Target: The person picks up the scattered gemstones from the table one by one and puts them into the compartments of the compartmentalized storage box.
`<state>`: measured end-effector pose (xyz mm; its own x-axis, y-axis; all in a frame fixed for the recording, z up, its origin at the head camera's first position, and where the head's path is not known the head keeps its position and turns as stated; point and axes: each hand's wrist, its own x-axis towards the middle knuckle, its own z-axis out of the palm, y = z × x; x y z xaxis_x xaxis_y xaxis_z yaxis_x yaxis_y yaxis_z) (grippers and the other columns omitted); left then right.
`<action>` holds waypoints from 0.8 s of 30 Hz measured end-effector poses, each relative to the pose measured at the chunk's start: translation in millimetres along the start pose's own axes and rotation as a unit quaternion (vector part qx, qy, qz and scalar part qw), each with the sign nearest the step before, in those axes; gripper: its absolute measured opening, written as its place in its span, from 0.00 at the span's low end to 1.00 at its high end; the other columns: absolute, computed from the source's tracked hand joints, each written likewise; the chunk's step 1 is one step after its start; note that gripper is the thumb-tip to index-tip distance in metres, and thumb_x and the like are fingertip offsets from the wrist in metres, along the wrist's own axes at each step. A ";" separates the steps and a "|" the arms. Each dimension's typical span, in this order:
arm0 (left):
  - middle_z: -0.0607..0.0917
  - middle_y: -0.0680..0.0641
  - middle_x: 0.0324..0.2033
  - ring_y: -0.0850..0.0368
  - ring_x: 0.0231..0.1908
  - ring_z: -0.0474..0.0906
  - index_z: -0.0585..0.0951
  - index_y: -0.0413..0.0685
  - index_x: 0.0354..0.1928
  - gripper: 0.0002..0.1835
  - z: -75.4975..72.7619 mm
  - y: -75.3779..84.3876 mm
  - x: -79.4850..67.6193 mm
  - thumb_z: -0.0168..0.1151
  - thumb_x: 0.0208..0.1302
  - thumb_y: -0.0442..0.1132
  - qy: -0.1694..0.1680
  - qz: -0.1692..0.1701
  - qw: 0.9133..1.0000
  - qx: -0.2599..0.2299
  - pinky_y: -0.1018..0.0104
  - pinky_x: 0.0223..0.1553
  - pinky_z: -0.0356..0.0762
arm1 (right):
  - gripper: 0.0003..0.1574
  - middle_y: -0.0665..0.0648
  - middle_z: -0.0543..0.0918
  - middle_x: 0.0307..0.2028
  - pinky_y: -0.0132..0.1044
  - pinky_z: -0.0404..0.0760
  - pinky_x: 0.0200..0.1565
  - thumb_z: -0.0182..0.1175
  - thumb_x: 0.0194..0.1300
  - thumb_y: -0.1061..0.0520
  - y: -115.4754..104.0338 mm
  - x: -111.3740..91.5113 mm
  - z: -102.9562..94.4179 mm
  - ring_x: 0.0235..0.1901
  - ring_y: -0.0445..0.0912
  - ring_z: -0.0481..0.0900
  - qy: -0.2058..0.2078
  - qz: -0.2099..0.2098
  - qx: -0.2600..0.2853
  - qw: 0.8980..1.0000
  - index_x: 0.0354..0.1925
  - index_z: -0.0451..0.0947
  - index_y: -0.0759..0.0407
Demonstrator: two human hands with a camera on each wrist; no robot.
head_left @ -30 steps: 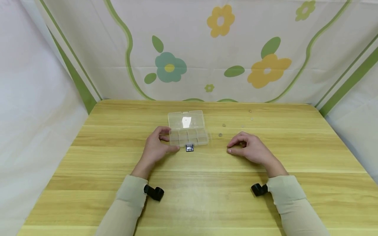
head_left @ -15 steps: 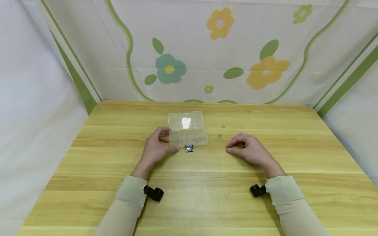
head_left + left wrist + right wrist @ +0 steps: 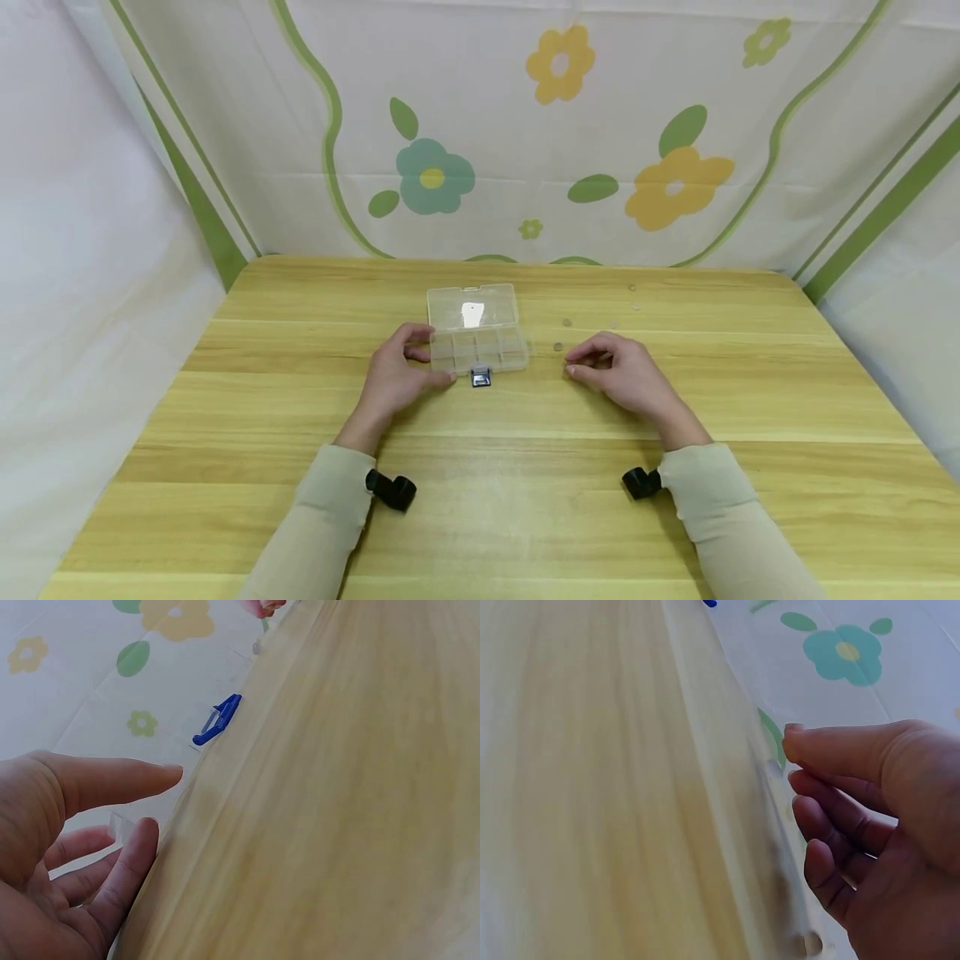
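Steadying the clear box (image 3: 480, 330), lying open near the middle of the counter (image 3: 495, 517), best by gripping its left end lightly with the left hand (image 3: 400, 369), thumb and fingers parted. Pinching fingertips together with the right hand (image 3: 622, 372), off to the right, with anything held too small to tell, and best avoiding the small disc (image 3: 558, 347) just beyond.

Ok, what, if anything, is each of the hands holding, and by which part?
The left hand holds the clear box by its left end. The right hand looks pinched; whether it holds something small cannot be told.
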<state>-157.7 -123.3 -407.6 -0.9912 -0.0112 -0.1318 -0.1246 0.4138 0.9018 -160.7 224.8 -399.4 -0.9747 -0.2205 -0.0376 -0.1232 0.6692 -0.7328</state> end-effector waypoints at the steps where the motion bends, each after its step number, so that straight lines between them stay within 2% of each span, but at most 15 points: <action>1: 0.82 0.46 0.65 0.45 0.58 0.81 0.77 0.50 0.70 0.42 -0.2 0.2 0.3 0.85 0.51 0.33 0.000 0.000 1.000 -0.002 0.53 0.58 0.79 | 0.08 0.51 0.89 0.47 0.39 0.80 0.48 0.72 0.73 0.51 -2.2 1.7 1.3 0.45 0.47 0.82 0.001 -0.003 0.004 1.000 0.48 0.90 0.47; 5: 0.83 0.46 0.65 0.46 0.58 0.81 0.78 0.51 0.69 0.42 -0.6 0.3 0.7 0.86 0.51 0.33 0.002 0.001 1.000 -0.003 0.53 0.59 0.79 | 0.09 0.52 0.89 0.49 0.37 0.81 0.48 0.72 0.72 0.53 -10.2 7.0 7.5 0.46 0.47 0.83 0.004 -0.021 0.018 1.000 0.49 0.90 0.50; 16: 0.83 0.47 0.65 0.46 0.57 0.81 0.78 0.52 0.69 0.41 -0.5 -2.2 -2.6 0.86 0.51 0.34 0.006 -0.002 1.000 0.000 0.51 0.59 0.79 | 0.08 0.52 0.89 0.46 0.37 0.79 0.45 0.73 0.71 0.53 -34.8 20.3 27.8 0.44 0.47 0.82 0.015 -0.054 0.040 0.998 0.47 0.91 0.52; 24: 0.83 0.46 0.64 0.46 0.57 0.81 0.78 0.50 0.69 0.41 0.3 2.2 -3.2 0.86 0.50 0.33 0.007 0.001 1.000 -0.005 0.51 0.60 0.79 | 0.05 0.51 0.88 0.43 0.38 0.81 0.45 0.73 0.71 0.54 -40.8 28.1 39.1 0.42 0.46 0.81 0.019 -0.056 0.040 0.997 0.45 0.90 0.50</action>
<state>-154.8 -122.1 -405.3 -0.9921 -0.0237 -0.1235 -0.1225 0.4052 0.9060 -175.8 163.5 -397.1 -0.9623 -0.2623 0.0720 -0.2175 0.5832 -0.7827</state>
